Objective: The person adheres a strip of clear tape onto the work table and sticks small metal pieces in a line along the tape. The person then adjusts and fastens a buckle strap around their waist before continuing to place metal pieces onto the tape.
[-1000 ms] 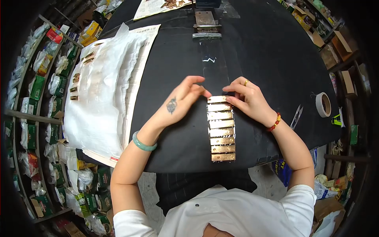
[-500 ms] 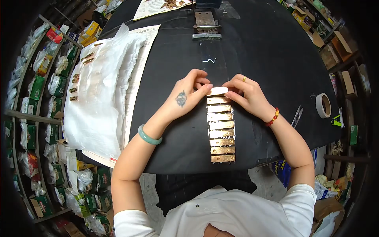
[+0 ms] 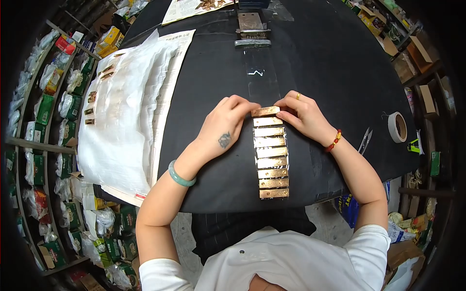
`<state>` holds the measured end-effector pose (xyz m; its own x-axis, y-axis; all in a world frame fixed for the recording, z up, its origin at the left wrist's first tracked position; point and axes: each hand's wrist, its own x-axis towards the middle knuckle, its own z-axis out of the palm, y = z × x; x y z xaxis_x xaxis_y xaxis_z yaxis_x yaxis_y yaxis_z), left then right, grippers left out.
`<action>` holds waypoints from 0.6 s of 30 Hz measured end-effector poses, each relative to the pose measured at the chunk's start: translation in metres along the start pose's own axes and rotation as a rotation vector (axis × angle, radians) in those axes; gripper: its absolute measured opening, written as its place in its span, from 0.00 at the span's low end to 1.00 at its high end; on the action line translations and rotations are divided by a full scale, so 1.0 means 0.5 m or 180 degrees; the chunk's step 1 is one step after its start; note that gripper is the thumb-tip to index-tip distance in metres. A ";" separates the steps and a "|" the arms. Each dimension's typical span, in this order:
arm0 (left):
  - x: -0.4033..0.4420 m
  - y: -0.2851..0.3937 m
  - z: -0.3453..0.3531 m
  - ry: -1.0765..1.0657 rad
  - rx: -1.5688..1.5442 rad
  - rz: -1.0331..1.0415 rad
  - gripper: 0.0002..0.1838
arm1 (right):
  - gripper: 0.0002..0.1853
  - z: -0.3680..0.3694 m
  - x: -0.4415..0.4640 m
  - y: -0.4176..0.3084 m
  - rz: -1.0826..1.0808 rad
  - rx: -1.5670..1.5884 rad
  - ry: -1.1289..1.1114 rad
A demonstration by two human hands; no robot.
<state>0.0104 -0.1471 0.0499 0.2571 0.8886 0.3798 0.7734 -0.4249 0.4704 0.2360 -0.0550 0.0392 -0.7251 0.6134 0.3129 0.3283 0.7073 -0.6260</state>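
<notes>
Carefully, both hands meet at the far end of a column of flat gold-coloured metal plates running away from the table's near edge. The topmost plate (image 3: 265, 111) sits slightly tilted across the column, its far face catching the light, just beyond the eight lower plates (image 3: 273, 162). The right hand (image 3: 308, 119) grips its right end between thumb and forefinger, the other fingers curled, a gold-coloured ring (image 3: 298, 96) on one of them. The left hand (image 3: 221, 127) is partly closed, its fingertips at the plate's left end; whether they pinch it or merely touch it, I cannot tell

Beyond the hands, a clear strip (image 3: 262, 89) lies on the black tabletop (image 3: 208, 63), reaching towards a metal block with a toothed edge (image 3: 250, 30). To the left, crinkled white sheets (image 3: 121, 126) rest on newspaper (image 3: 170, 92), with small gold-brown pieces (image 3: 89, 111) on them. To the right, metal snips (image 3: 365, 141) lie near the right forearm, and a roll of white tape (image 3: 397, 127) sits farther right, beside a yellow-green tool (image 3: 414, 146)
</notes>
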 end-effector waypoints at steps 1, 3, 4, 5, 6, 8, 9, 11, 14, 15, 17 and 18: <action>0.000 0.004 0.003 0.0012 0.0367 0.0174 0.13 | 0.06 -0.001 0.000 0.001 0.0037 -0.0031 -0.0040; -0.001 0.014 0.006 0.0034 0.1105 0.0519 0.15 | 0.06 -0.002 0.000 0.002 0.0109 -0.0087 -0.0122; -0.002 0.018 0.007 0.0031 0.1111 0.0520 0.15 | 0.06 -0.003 -0.001 0.002 0.0107 -0.0083 -0.0117; -0.002 0.023 0.008 0.0049 0.1158 0.0509 0.16 | 0.06 -0.005 -0.002 0.003 0.0225 0.0056 -0.0055; -0.003 0.028 0.008 0.0072 0.1209 0.0495 0.17 | 0.06 -0.007 -0.003 0.004 0.0338 0.0194 0.0006; -0.003 0.039 0.006 0.0130 0.1307 0.0490 0.18 | 0.06 -0.015 -0.002 0.007 0.0563 0.0452 0.0144; -0.011 0.047 -0.002 0.0209 0.1157 0.0511 0.18 | 0.06 -0.018 -0.001 0.009 0.0564 0.0445 0.0168; -0.044 0.078 -0.044 0.0380 0.1088 0.0501 0.11 | 0.06 -0.018 0.003 0.017 0.0947 0.1214 0.0203; -0.127 0.151 -0.145 0.1411 0.0216 -0.0028 0.05 | 0.07 -0.030 -0.001 0.025 0.1363 0.2020 0.0200; -0.164 0.196 -0.199 0.1734 0.0281 -0.0070 0.08 | 0.08 -0.035 0.001 0.025 0.1373 0.2036 0.0099; -0.279 0.243 -0.306 0.3112 0.1659 0.0396 0.16 | 0.07 -0.031 0.002 0.032 0.1255 0.2017 0.0230; -0.313 0.312 -0.371 0.3198 0.1020 0.1438 0.20 | 0.08 -0.024 0.000 0.035 0.1079 0.1994 0.0264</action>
<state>-0.0167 -0.3846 0.2117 0.0816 0.0656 0.9945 0.8772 -0.4783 -0.0404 0.2489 -0.0386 0.0367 -0.5883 0.8059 0.0663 0.1001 0.1539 -0.9830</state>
